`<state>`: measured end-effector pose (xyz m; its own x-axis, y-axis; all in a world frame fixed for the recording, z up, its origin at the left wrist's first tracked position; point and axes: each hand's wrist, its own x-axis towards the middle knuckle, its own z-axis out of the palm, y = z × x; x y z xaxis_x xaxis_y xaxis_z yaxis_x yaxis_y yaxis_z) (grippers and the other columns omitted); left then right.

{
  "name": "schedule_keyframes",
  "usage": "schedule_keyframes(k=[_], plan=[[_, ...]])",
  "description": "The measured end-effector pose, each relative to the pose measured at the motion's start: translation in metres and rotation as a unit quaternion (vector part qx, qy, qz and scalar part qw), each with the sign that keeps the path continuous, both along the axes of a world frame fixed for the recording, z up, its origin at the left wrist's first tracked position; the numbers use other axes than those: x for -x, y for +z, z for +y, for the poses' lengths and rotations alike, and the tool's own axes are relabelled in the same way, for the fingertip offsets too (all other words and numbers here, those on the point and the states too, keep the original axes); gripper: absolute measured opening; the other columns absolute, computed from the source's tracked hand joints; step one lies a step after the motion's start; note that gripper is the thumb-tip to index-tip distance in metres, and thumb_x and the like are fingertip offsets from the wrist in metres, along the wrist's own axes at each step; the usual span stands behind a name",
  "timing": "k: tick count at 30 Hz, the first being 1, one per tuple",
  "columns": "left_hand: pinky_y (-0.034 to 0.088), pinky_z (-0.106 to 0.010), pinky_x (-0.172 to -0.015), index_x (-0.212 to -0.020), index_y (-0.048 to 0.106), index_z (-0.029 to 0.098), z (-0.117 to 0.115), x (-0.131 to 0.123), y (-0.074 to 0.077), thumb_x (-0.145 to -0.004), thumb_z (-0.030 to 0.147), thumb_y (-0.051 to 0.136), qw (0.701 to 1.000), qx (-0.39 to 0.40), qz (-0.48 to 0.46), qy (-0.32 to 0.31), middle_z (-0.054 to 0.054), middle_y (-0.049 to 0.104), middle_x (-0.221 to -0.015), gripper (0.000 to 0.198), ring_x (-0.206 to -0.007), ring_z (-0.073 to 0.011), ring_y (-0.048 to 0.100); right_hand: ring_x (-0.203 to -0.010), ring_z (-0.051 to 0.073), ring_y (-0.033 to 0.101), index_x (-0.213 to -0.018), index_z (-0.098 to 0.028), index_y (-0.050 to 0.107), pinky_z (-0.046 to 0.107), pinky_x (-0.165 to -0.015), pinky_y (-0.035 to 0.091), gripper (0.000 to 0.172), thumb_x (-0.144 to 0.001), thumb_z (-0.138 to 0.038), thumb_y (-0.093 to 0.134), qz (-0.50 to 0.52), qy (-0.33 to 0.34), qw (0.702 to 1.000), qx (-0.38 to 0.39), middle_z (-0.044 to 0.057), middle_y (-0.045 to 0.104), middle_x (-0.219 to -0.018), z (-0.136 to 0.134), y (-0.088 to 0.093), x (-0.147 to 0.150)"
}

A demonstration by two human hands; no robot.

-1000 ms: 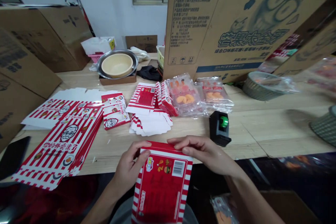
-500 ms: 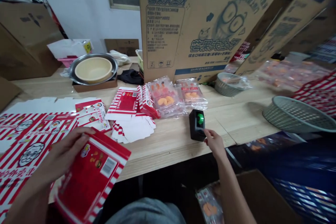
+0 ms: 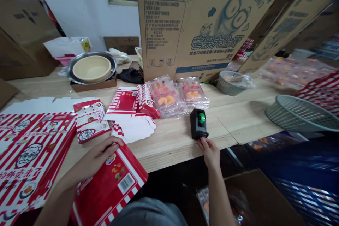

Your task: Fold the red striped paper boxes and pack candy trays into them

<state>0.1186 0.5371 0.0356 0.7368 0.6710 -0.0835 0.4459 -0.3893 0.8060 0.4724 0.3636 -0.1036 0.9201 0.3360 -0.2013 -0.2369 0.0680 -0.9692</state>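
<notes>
My left hand (image 3: pixel 104 153) grips the upper edge of a red and white striped carton (image 3: pixel 106 187), which is tilted above my lap at the table's front edge. My right hand (image 3: pixel 209 150) has its fingers pinched at the front end of a black tape dispenser (image 3: pixel 196 125) with a green roll core. Whether a piece of tape is between those fingertips is too small to make out. Behind the left hand lies a folded small carton (image 3: pixel 91 120). Flat striped cartons (image 3: pixel 34 148) are stacked at the left.
Clear packets of orange sweets (image 3: pixel 166 97) lie mid-table beside more red cartons (image 3: pixel 125 102). A large cardboard box (image 3: pixel 164 42) stands behind them. Green baskets (image 3: pixel 304 116) sit at the right. A cream bowl (image 3: pixel 91 69) rests in a metal basin at the back left.
My left hand and the carton have moved right, toward the middle. My right hand has shifted slightly left and down at the dispenser's front. The view has turned a little.
</notes>
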Motion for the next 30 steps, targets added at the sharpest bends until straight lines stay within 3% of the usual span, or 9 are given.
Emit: schedule_keyframes(k=[6, 11, 13, 15, 18, 22, 26, 28, 30], plan=[[0.042, -0.025, -0.083, -0.091, 0.055, 0.022, -0.011, -0.017, 0.010, -0.089, 0.039, 0.035, 0.999, 0.014, -0.006, -0.039, -0.001, 0.060, -0.092, 0.026, -0.090, -0.0164, 0.054, -0.052, 0.015, 0.057, -0.057, -0.018, 0.048, 0.031, -0.057, 0.054, 0.054, -0.037, -0.061, 0.074, -0.026, -0.003, 0.999, 0.018, -0.002, 0.055, -0.053, -0.003, 0.001, 0.001], [0.042, -0.026, -0.082, -0.094, 0.055, 0.022, -0.016, -0.018, 0.011, -0.089, 0.038, 0.035, 0.998, 0.037, -0.014, -0.057, -0.001, 0.060, -0.093, 0.027, -0.090, -0.0165, 0.054, -0.041, 0.008, 0.045, -0.078, -0.014, 0.063, 0.024, -0.043, 0.040, 0.035, -0.062, -0.044, 0.072, -0.065, 0.192, 0.979, 0.035, -0.002, 0.057, -0.060, -0.007, 0.055, 0.059], [0.041, -0.025, -0.083, -0.093, 0.056, 0.022, -0.018, -0.022, 0.012, -0.090, 0.035, 0.035, 0.996, 0.041, -0.019, -0.074, -0.001, 0.060, -0.092, 0.024, -0.088, -0.0155, 0.054, -0.042, 0.007, 0.042, -0.102, -0.016, 0.060, 0.023, -0.045, 0.038, 0.035, -0.078, -0.041, 0.058, -0.111, 0.375, 0.920, 0.025, -0.002, 0.055, -0.065, -0.001, 0.089, 0.090], [0.040, -0.025, -0.082, -0.091, 0.056, 0.022, -0.021, -0.027, 0.013, -0.090, 0.031, 0.036, 0.995, 0.038, -0.023, -0.093, 0.000, 0.060, -0.091, 0.022, -0.087, -0.0147, 0.055, -0.048, 0.007, 0.041, -0.136, -0.021, 0.031, 0.022, -0.048, 0.038, 0.052, -0.087, -0.034, 0.045, -0.121, 0.544, 0.831, 0.004, -0.003, 0.053, -0.067, 0.009, 0.119, 0.117], [0.040, -0.025, -0.082, -0.091, 0.055, 0.023, -0.025, -0.031, 0.016, -0.090, 0.028, 0.036, 0.993, 0.025, -0.029, -0.112, 0.000, 0.060, -0.091, 0.020, -0.087, -0.0140, 0.054, -0.060, 0.009, 0.044, -0.142, -0.022, 0.007, 0.023, -0.059, 0.039, 0.065, -0.088, -0.027, 0.043, -0.186, 0.665, 0.724, 0.003, -0.004, 0.050, -0.069, 0.027, 0.143, 0.140], [0.040, -0.026, -0.082, -0.093, 0.056, 0.023, -0.031, -0.027, 0.021, -0.091, 0.026, 0.036, 0.992, 0.013, -0.029, -0.120, -0.001, 0.059, -0.093, 0.021, -0.088, -0.0142, 0.054, -0.054, 0.008, 0.037, -0.142, -0.023, 0.005, 0.020, -0.053, 0.031, 0.079, -0.081, -0.024, 0.055, -0.215, 0.687, 0.692, 0.064, -0.008, 0.043, -0.060, 0.043, 0.137, 0.146], [0.041, -0.024, -0.079, -0.093, 0.058, 0.021, -0.039, -0.021, 0.025, -0.090, 0.026, 0.037, 0.988, 0.037, -0.062, -0.140, -0.002, 0.059, -0.091, 0.021, -0.084, -0.0130, 0.054, -0.045, 0.005, 0.025, -0.136, -0.022, 0.028, 0.018, -0.044, 0.019, 0.076, -0.073, -0.042, 0.065, 0.018, 0.751, 0.660, 0.006, -0.009, 0.039, -0.056, 0.048, 0.114, 0.150], [0.042, -0.023, -0.076, -0.091, 0.058, 0.019, -0.041, -0.020, 0.023, -0.089, 0.027, 0.039, 0.986, 0.063, -0.081, -0.133, -0.002, 0.059, -0.088, 0.020, -0.081, -0.0127, 0.054, -0.041, 0.003, 0.018, -0.114, -0.017, 0.052, 0.019, -0.041, 0.012, 0.066, -0.064, -0.057, 0.068, 0.125, 0.761, 0.635, -0.034, -0.009, 0.038, -0.053, 0.050, 0.101, 0.157], [0.043, -0.023, -0.077, -0.089, 0.058, 0.019, -0.036, -0.016, 0.020, -0.089, 0.027, 0.040, 0.987, 0.074, -0.083, -0.112, -0.002, 0.060, -0.086, 0.020, -0.081, -0.0130, 0.055, -0.039, 0.002, 0.014, -0.085, -0.014, 0.059, 0.019, -0.041, 0.009, 0.055, -0.062, -0.065, 0.064, 0.164, 0.723, 0.670, -0.043, -0.009, 0.034, -0.049, 0.052, 0.087, 0.164]])
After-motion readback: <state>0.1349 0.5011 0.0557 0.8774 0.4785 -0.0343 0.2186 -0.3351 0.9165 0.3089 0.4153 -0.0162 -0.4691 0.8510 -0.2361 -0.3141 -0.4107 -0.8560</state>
